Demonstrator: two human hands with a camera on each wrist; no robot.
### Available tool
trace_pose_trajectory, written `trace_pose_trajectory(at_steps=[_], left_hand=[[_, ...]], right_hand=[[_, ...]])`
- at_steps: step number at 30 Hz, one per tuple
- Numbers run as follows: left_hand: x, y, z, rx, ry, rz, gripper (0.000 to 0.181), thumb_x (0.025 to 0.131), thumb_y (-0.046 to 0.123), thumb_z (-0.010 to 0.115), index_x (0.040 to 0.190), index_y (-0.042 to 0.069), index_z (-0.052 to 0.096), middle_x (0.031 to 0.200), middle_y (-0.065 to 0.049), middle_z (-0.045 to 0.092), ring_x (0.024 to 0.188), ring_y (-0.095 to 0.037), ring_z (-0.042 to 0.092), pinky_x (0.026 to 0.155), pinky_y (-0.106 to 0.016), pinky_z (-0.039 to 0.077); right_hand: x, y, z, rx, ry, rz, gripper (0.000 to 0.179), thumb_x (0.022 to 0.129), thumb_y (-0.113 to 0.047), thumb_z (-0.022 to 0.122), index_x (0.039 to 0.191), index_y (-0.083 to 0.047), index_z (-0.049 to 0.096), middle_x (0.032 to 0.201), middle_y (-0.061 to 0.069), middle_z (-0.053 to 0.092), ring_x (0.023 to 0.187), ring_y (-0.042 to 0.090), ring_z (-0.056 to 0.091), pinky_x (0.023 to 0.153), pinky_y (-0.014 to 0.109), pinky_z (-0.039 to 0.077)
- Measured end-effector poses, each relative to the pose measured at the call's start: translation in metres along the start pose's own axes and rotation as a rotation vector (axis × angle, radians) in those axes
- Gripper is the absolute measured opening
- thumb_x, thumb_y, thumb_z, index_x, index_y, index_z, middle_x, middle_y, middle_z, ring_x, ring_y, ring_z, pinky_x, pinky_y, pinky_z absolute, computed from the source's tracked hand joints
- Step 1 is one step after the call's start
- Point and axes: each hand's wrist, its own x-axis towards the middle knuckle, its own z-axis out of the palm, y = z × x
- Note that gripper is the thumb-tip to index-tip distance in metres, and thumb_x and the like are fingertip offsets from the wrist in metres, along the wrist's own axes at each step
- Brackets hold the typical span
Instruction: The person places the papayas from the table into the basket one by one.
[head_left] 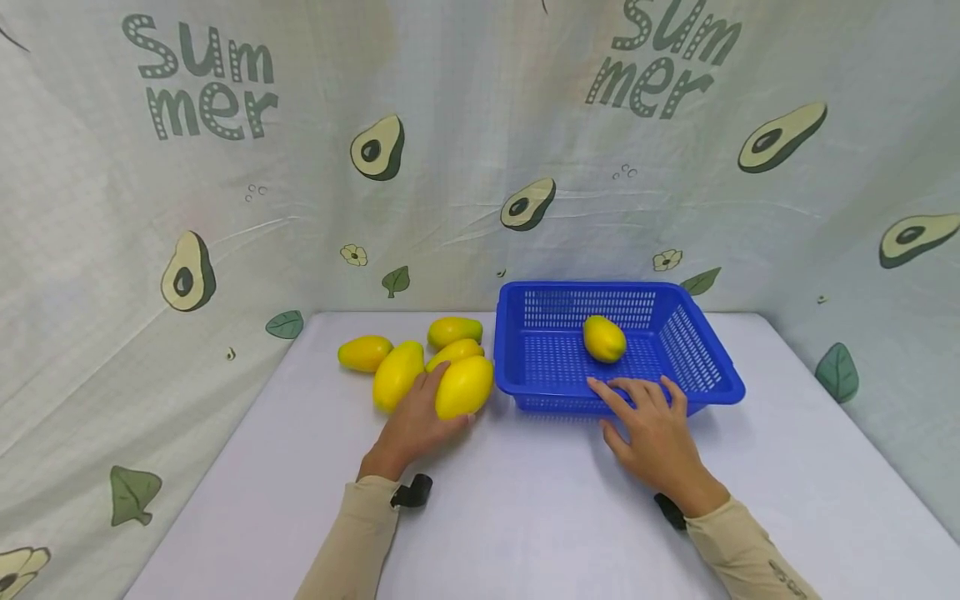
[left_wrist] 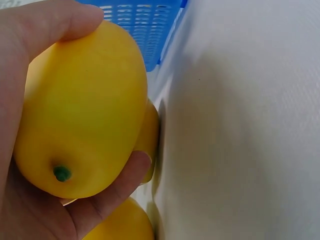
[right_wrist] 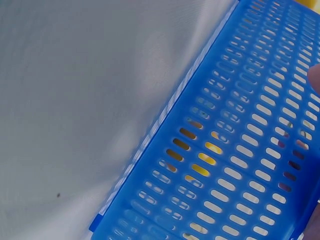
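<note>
My left hand (head_left: 420, 421) grips a yellow mango (head_left: 465, 387), its thumb and fingers spread around the sides. In the left wrist view that mango (left_wrist: 85, 110) shows a small green stem end facing the camera. Close behind and beside it lie more yellow mangoes, one (head_left: 399, 375) just left of the hand. My right hand (head_left: 656, 437) is at the front rim of a blue plastic basket (head_left: 528, 387), fingers loosely extended over the rim and thumb on the outer side. One mango (head_left: 604, 339) lies inside the basket.
Two further mangoes, one at the left (head_left: 364, 354) and one at the back (head_left: 454, 331), lie near the rear of the white table (head_left: 517, 525). Behind hangs a pale cloth (head_left: 450, 83) printed with avocados and lettering. The basket stands right of the mango group.
</note>
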Motion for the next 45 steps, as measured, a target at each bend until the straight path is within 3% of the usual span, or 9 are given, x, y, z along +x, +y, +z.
trace_pose_trajectory(at_steps=[10,16,32,40,45], left_hand=[[0.001,-0.003,-0.004,-0.023,0.054,0.027,0.093,0.080,0.050,0.076,0.156,0.020,0.032,0.139,-0.010,0.049,0.116,-0.027,0.054,0.102,-0.050,0.045],[-0.001,-0.002,-0.006,0.003,0.109,0.050,0.094,0.080,0.048,0.078,0.156,0.016,0.032,0.133,-0.015,0.050,0.109,-0.030,0.055,0.098,-0.050,0.048],[0.015,0.006,-0.025,0.001,0.171,0.066,0.092,0.082,0.046,0.075,0.156,0.017,0.029,0.137,-0.015,0.048,0.113,-0.031,0.052,0.098,-0.050,0.047],[0.037,0.016,-0.040,-0.130,0.116,0.108,0.088,0.082,0.046,0.074,0.155,0.021,0.031,0.140,-0.006,0.049,0.113,-0.024,0.050,0.097,-0.048,0.045],[0.048,0.022,-0.049,-0.208,0.030,0.078,0.089,0.084,0.049,0.074,0.157,0.023,0.029,0.145,-0.001,0.047,0.115,-0.024,0.050,0.100,-0.049,0.043]], right_hand=[[-0.001,-0.002,0.002,0.004,-0.001,0.007,0.061,0.083,-0.027,0.071,0.143,-0.025,0.057,0.121,0.012,0.060,0.111,0.040,0.051,0.106,0.072,0.020],[-0.002,-0.002,0.002,0.002,-0.007,0.013,0.061,0.083,-0.027,0.071,0.143,-0.025,0.057,0.120,0.012,0.060,0.112,0.040,0.051,0.106,0.071,0.019],[-0.001,-0.001,0.001,0.002,0.004,0.006,0.061,0.083,-0.027,0.071,0.142,-0.025,0.058,0.120,0.013,0.061,0.111,0.040,0.051,0.105,0.072,0.020],[0.001,0.003,0.000,0.004,-0.002,0.000,0.061,0.083,-0.027,0.069,0.143,-0.024,0.057,0.120,0.013,0.060,0.112,0.041,0.050,0.105,0.072,0.019],[0.001,0.001,0.000,0.005,-0.002,0.000,0.061,0.084,-0.026,0.069,0.143,-0.025,0.056,0.120,0.013,0.060,0.112,0.041,0.050,0.106,0.071,0.019]])
